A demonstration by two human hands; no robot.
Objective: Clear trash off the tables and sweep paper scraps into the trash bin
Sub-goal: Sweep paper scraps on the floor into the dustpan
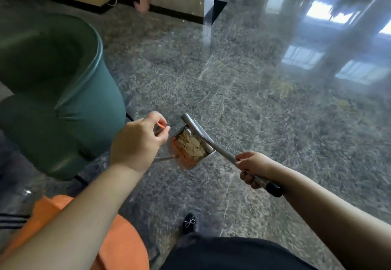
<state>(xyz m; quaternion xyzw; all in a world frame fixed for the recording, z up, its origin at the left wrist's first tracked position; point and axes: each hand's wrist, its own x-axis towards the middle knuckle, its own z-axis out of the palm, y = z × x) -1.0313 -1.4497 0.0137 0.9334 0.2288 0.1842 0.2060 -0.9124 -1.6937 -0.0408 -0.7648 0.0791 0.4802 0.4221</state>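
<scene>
While both arms reach forward from the lower frame, left hand (140, 140) sits at centre, fingers curled round a thin handle with an orange bit showing; exactly which part it belongs to I cannot tell. Right hand (252, 169) at centre right, fingers clenched round one metal broom handle (222, 153) that ends in a black cap near the wrist. One dustpan (190, 146) sits between the hands above the marble floor (254, 111), loaded with pale paper scraps (191, 145); count blurred. One green armchair (63, 92) at left, one orange seat (114, 240) lower left, one black shoe (189, 223) at bottom centre.
</scene>
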